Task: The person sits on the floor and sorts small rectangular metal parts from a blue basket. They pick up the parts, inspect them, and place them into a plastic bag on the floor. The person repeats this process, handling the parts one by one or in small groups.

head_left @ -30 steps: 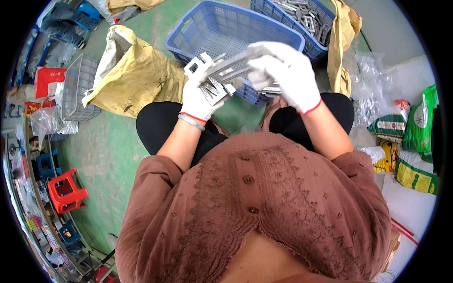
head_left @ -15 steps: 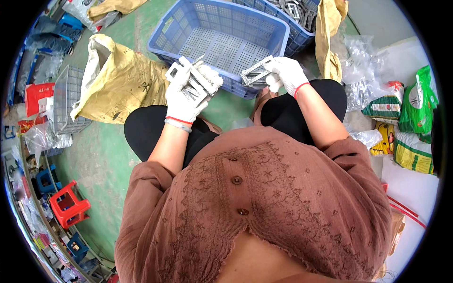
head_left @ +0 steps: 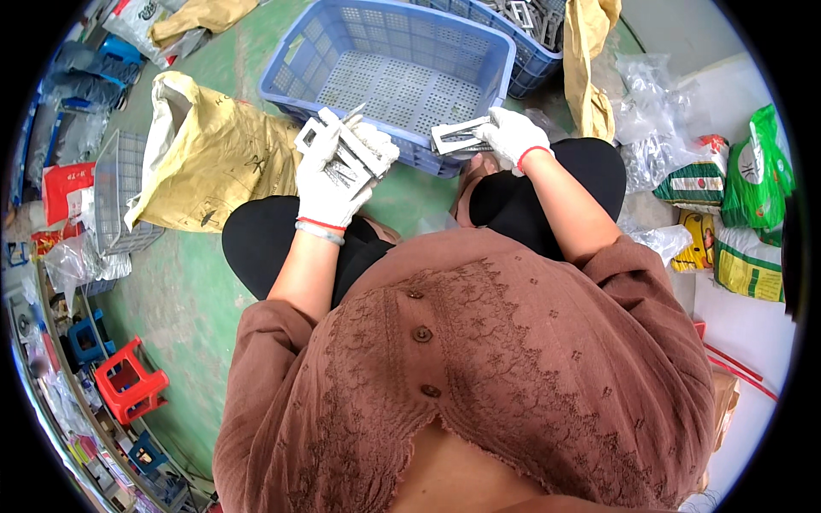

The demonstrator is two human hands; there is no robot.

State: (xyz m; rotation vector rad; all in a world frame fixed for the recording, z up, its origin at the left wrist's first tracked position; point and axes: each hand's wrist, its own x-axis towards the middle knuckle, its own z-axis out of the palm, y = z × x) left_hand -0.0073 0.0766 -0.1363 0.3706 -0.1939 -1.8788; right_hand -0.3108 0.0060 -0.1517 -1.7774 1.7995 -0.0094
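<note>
Near the frame's centre, the gloved left hand (head_left: 335, 175) has its grip closed around a bundle of grey metal brackets (head_left: 342, 152), too overlapped to count; the loose stack could slip and scatter if that hold eases. Right of it, the gloved right hand (head_left: 513, 135) pinches one bracket (head_left: 460, 137) over the near rim of the blue crate (head_left: 402, 60). Two blue crates lie across the upper frame, the farther crate (head_left: 522, 34) holding more brackets, and one yellow sack (head_left: 209, 154) sits at upper left

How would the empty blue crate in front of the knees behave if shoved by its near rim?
The blue crate looks like rigid perforated plastic, so probably stiff and light. Nothing lies in it, and the green floor looks smooth, so it would likely slide easily. Its low, wide shape should resist tipping.
</note>
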